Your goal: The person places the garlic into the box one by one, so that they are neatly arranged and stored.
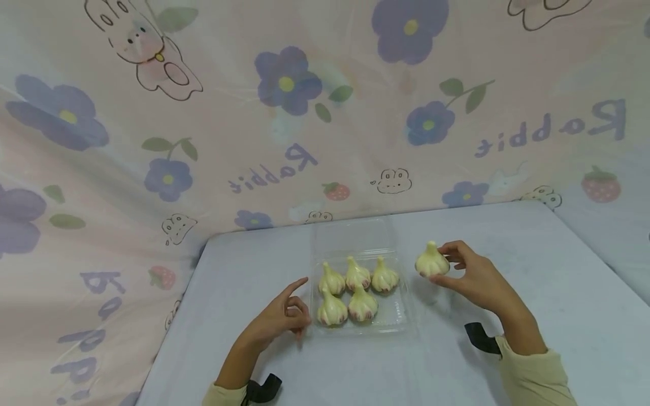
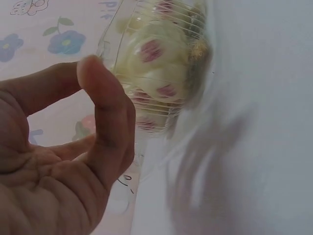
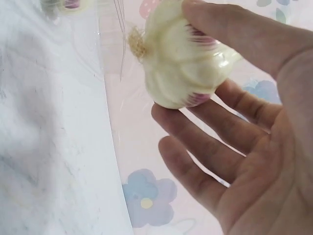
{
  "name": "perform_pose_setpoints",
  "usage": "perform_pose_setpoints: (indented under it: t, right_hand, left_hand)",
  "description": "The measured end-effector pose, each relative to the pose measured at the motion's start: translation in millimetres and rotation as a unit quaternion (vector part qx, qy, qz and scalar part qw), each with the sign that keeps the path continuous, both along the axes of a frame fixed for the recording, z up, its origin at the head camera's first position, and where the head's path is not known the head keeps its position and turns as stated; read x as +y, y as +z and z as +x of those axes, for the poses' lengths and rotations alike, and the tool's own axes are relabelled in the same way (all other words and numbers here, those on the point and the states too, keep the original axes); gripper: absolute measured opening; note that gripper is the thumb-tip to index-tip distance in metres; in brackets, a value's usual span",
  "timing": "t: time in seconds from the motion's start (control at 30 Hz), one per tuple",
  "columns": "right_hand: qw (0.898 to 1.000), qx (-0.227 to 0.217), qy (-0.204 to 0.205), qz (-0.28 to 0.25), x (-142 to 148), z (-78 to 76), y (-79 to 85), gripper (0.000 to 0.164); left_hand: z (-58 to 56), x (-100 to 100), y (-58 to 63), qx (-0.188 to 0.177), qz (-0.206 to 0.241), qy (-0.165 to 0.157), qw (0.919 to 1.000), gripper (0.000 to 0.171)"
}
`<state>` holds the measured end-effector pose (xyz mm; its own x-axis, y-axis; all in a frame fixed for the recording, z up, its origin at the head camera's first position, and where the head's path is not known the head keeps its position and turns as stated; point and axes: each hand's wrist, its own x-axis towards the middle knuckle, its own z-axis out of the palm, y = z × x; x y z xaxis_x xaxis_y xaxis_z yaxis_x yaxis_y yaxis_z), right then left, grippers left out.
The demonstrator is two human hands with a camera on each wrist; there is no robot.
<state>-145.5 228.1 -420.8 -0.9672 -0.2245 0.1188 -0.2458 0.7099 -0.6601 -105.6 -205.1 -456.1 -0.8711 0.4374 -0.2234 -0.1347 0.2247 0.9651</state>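
My right hand [image 1: 479, 279] pinches a garlic bulb [image 1: 431, 261] between thumb and fingers, above the table to the right of a clear plastic box [image 1: 393, 320]. The bulb's stem points up; its root tuft and purple streaks show in the right wrist view. Inside the box sit several more garlic bulbs [image 1: 363, 305], three across the back and two in front, leaving the front right corner bare. Beside the box's left wall is my left hand [image 1: 279, 316], its index finger extended and the others loosely bent, with nothing held.
The box's clear lid [image 1: 352, 235] lies folded back behind it. A white tabletop [image 1: 244, 259] lies under everything. Behind and to the left hangs a pink curtain [image 1: 218, 124] printed with flowers and rabbits. Black wrist mounts [image 1: 481, 338] stick out near both sleeves.
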Motion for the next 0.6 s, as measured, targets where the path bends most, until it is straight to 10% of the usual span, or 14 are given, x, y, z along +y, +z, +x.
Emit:
perform_pose_setpoints:
  t: [0.6]
  right_hand:
    - [0.999, 0.0, 0.032, -0.033, -5.2, 0.3, -3.3, 0.068]
  left_hand:
    - [-4.2, -1.7, -6.3, -0.026, 0.042, 0.008, 0.9987, 0.098]
